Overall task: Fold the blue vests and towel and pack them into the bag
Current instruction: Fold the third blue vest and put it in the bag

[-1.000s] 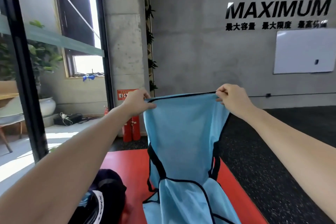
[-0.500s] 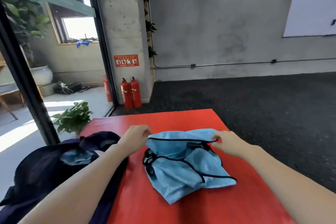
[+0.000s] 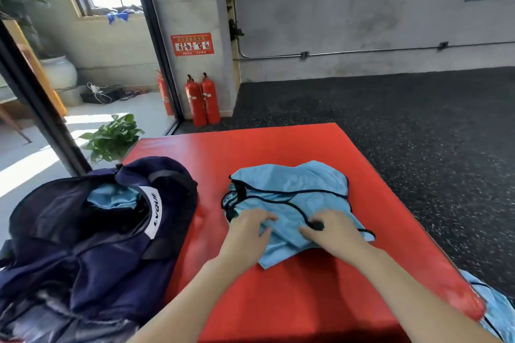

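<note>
The blue vest (image 3: 289,198) is lying crumpled at centre frame on the red bench (image 3: 278,301), laid low for folding. The left hand (image 3: 248,234) and right hand (image 3: 331,231) are resting on its near edge, fingers (image 3: 267,218) curling into the cloth, apparently gathering it. The dark bag (image 3: 83,231) is sitting open at lower left, blue fabric already showing inside.
</note>
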Demonstrator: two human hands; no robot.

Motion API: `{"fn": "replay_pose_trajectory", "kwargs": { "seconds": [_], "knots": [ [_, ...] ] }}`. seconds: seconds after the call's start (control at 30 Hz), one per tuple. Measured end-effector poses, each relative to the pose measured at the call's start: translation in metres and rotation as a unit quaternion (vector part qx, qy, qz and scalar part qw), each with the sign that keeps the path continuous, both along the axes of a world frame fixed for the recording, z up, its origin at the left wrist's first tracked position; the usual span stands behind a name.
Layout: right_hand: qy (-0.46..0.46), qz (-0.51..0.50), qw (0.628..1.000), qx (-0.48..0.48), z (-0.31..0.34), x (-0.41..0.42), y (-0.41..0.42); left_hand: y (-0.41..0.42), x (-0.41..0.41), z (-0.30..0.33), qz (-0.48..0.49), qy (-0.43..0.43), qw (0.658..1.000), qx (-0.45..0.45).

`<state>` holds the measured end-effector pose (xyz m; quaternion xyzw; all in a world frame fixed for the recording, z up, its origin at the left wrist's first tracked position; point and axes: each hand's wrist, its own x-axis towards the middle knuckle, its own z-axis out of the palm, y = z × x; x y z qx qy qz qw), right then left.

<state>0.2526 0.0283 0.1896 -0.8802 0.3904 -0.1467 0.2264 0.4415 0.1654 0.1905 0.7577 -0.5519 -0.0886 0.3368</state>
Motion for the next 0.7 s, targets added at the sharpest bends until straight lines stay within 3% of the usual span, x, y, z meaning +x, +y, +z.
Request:
{"fn": "replay_pose_trajectory", "kwargs": {
  "seconds": [0.13,0.23,0.37,0.57,0.7],
  "knots": [
    [-0.079,0.062,0.995,-0.011,0.015,0.015,0.015,-0.013,-0.009,0.009,-0.066,-0.010,0.996,-0.067],
    [-0.114,0.116,0.986,0.032,0.031,0.010,0.030,-0.017,-0.010,0.014,-0.123,-0.019,0.989,-0.083],
    [-0.108,0.151,0.980,0.063,0.045,-0.005,0.039,-0.015,-0.017,0.032,-0.166,0.055,0.984,-0.021],
    [-0.109,0.157,0.979,0.069,0.050,-0.018,0.044,-0.004,-0.027,0.045,-0.171,-0.073,0.982,0.036],
    [-0.104,0.159,0.978,0.088,0.047,-0.024,0.049,0.008,-0.024,0.047,-0.181,-0.040,0.981,0.047]
  ]
}}
